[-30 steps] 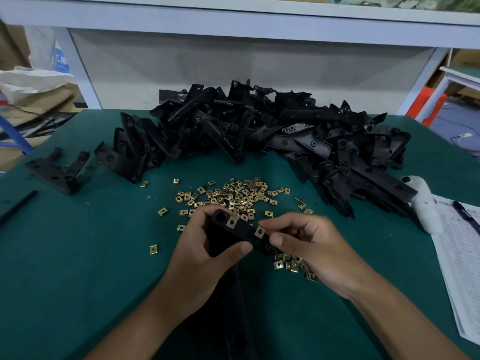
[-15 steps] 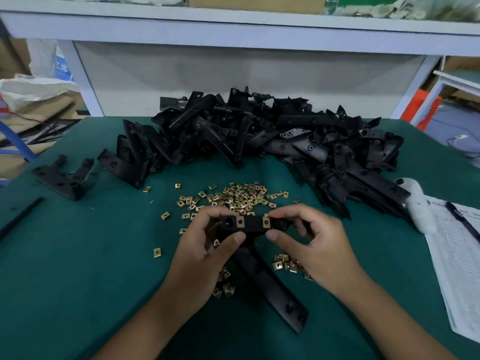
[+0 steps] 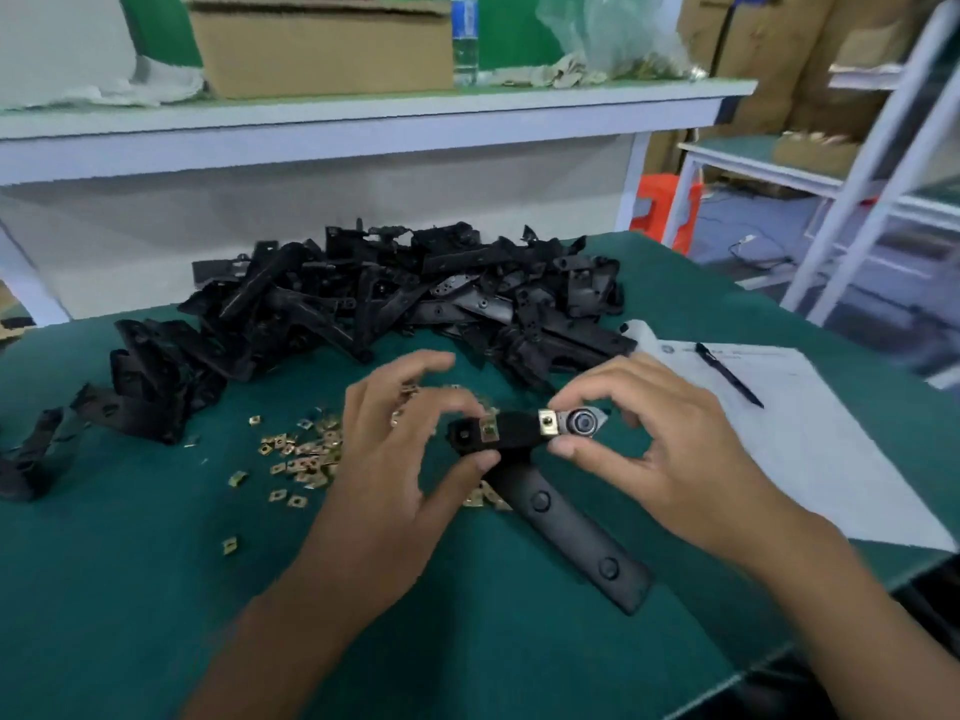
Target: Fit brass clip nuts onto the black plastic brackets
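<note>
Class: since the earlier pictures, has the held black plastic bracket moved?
Yes. The black plastic bracket shifted right, off the loose brass clip nuts, toward the white paper sheet.

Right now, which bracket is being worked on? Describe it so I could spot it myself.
On the green table, look nearer than the big heap of black brackets, between the left hand and right hand. The held bracket is the only one lifted, with two brass clip nuts on its crossbar.

Two hands [image 3: 384, 491], one held bracket [image 3: 550, 506], two fitted nuts [image 3: 545, 423], one pen [image 3: 727, 374]
</note>
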Demonstrator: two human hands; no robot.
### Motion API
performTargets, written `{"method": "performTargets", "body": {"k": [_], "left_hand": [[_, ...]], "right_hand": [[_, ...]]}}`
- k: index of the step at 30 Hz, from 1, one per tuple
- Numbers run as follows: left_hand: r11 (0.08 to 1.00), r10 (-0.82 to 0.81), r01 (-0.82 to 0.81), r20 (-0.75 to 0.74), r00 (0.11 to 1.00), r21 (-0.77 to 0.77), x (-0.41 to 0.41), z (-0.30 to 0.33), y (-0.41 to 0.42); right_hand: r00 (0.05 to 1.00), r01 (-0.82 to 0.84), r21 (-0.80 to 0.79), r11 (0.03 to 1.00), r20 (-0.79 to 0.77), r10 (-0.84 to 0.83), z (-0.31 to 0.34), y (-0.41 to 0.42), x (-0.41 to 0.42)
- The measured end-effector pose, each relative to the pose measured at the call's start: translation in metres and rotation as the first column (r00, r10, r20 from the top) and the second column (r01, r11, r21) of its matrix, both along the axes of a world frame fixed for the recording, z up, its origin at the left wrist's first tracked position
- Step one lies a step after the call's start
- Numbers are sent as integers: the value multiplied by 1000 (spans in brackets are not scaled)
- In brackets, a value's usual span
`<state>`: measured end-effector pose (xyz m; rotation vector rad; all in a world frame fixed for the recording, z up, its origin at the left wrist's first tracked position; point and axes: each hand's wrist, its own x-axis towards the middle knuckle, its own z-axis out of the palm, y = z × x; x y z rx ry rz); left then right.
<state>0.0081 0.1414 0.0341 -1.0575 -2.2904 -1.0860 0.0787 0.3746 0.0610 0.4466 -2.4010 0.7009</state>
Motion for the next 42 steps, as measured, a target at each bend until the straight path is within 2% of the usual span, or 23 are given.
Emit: {"method": "performTargets", "body": {"k": [5,11,16,21,23,25,26,27,29,30,32,33,34,37,39,42], "left_hand": [[974,-225,222,-88,970,-51,45,3,89],[843,-536,537,-40,843,7,114,-4,200],[759,-651,651,-49,757,-26,165,-6,254],[721,-689,684,-4,725,-116,190,-11,269],[713,-657,653,82,750,-258,192,-19,269],[680,-610,611,150,778,-406,188,-30,261],[676,-587,592,165,792,-439,183,-32,254],[685,-558,572,179,810,-451,175,-34,245],[725,-494,514,173,852,-459,150,-35,224],[753,-462,476,149,874,-455,136,-35,212],[811,-381,391,114,918,-434,106,-33,188],[839,-342,364,127,931,-405,91,-29,177],[878,-297,326,134,945,-350,76,-26,164],[970,-75,96,100,992,-224,28,-23,119],[966,76,-32,165,983,-257,-1,-22,89],[934,261,-180,246,934,-308,-44,-33,43]], "right_hand": [[953,300,-27,954,-37,-300,4,55,111],[764,645,19,764,-8,-645,6,105,231],[613,790,22,613,1,-790,0,123,299],[510,858,39,512,52,-859,-16,129,322],[390,919,16,394,109,-914,-23,130,319],[230,972,-94,214,217,-949,-32,132,309],[231,964,-201,176,292,-928,-36,134,299],[306,919,-358,168,374,-875,-40,134,285],[590,673,-734,93,457,-666,-44,128,251],[719,534,-845,7,450,-530,-45,120,231],[871,377,-919,-114,393,-294,-45,102,193],[907,358,-926,-121,376,-191,-45,92,175],[927,356,-930,-89,364,-92,-45,82,157],[923,338,-936,98,350,159,-44,48,98],[878,311,-894,323,401,261,-44,20,60],[813,234,-706,669,519,263,-53,-23,13]]}}
